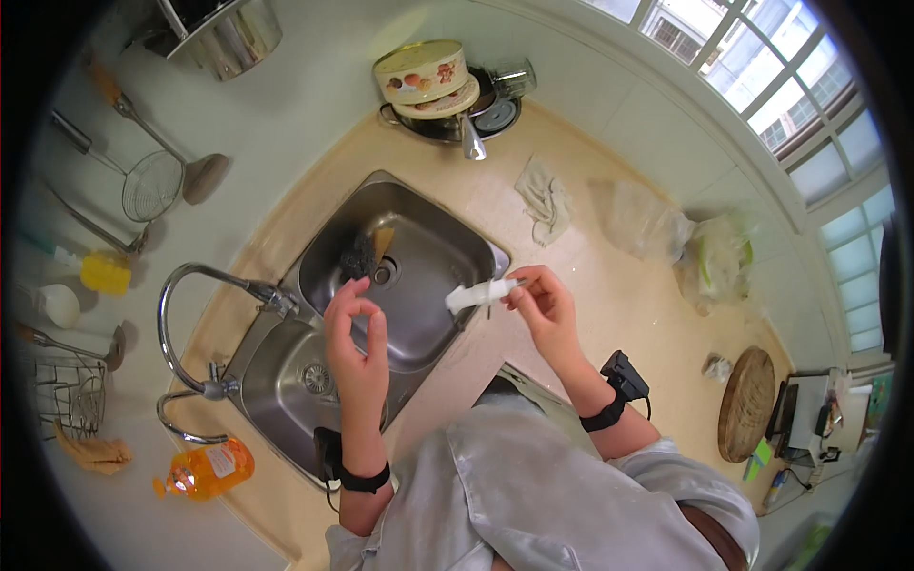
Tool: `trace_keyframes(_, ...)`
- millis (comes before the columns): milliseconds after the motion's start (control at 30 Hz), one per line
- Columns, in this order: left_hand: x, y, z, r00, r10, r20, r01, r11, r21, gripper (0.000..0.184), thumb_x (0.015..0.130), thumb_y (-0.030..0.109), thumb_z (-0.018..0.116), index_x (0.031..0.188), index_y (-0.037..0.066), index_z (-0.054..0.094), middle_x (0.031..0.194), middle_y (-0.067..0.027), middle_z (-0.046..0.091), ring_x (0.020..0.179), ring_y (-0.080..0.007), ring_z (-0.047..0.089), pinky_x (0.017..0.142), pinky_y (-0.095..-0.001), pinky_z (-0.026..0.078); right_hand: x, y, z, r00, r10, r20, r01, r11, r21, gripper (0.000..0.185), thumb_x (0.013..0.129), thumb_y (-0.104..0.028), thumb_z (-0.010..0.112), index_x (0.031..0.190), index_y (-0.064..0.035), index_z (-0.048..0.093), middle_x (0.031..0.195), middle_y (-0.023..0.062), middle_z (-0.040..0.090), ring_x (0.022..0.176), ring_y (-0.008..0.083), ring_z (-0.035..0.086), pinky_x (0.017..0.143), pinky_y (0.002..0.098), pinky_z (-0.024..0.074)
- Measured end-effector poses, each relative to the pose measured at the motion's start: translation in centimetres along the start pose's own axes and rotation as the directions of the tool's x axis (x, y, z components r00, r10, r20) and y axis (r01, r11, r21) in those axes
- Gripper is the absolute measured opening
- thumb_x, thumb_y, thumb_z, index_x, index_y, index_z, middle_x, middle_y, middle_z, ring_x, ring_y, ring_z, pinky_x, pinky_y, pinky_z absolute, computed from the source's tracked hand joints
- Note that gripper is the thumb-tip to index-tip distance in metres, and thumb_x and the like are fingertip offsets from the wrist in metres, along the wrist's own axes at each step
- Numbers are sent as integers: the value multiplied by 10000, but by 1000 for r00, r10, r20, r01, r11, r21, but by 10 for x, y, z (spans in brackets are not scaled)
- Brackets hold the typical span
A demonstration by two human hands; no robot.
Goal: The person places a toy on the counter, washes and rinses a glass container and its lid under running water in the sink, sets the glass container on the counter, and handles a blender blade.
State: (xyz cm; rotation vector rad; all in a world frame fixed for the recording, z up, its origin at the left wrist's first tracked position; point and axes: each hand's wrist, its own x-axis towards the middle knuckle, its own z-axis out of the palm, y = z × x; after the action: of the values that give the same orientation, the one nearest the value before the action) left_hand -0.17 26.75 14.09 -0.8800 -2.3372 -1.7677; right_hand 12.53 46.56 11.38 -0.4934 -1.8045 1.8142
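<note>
My right hand (547,309) pinches one end of a slim white tube-like object (476,294), holding it over the right rim of the sink. The object is somewhat blurred, so its exact kind does not show. My left hand (357,328) hovers above the divider of the double steel sink (433,238), fingers loosely bent and apart, with nothing visible in them. Beyond it, a dark scouring pad (358,257) and a tan piece (382,243) lie by the drain of the larger basin.
A chrome faucet (164,324) arches at the left, near an orange soap bottle (211,468). Pans and tins (419,76) stand behind the sink. On the counter lie a cloth (543,202), plastic bags (709,257) and a round wooden board (746,404). Utensils hang on the left wall.
</note>
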Motion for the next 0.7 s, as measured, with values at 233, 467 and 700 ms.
trace_keyframes(233,-25,-33,-23,979,-195,-60,190,979,-70,77,834,71,566,847,16,513,1117,-143,570,1088,-263,506,965,-370,340,99,30,-75,922,-121,-367,132,991,5,109,865,-73,557,927,15,542,735,69,611,643,109,580,575,219,453)
trace_keyframes(467,-53,-60,-50,880,-446,-164,407,885,-224,29,867,32,536,881,23,514,970,-102,592,924,-141,545,858,-272,403,195,97,-99,853,-49,-519,82,996,41,103,844,-95,567,865,3,544,714,78,619,615,127,602,546,227,472)
trace_keyframes(700,-81,-78,-70,724,-624,-296,572,781,-249,49,873,63,559,889,19,545,736,-13,581,697,-90,556,705,-216,424,293,152,-134,788,-248,-564,-130,828,-546,153,760,-132,618,785,8,565,718,128,619,672,229,614,621,338,479)
